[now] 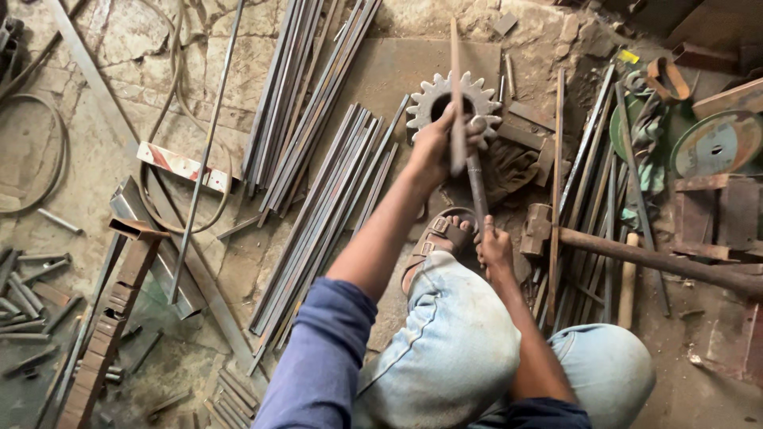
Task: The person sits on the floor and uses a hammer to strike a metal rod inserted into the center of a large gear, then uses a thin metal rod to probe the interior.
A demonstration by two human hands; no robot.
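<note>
View from the head camera, looking down as I work. My left hand [435,143] is closed in a fist around a thin flat metal strip [456,87], held nearly upright in front of a large toothed gear [445,103] that lies flat on the ground. My right hand [494,248] sits lower, just beside my sandalled foot [435,242], fingers curled about the near end of a round steel rod [477,187]; how tightly it grips I cannot tell. The rod runs from that hand up toward the left fist. I judge both pieces stiff and moderately heavy for their thickness (bare steel, likely rough with rust rather than slippery), best gripped near the ends as here. Bundles of long bars [326,199] lie to the left; a hammer [604,246] rests at right.
</note>
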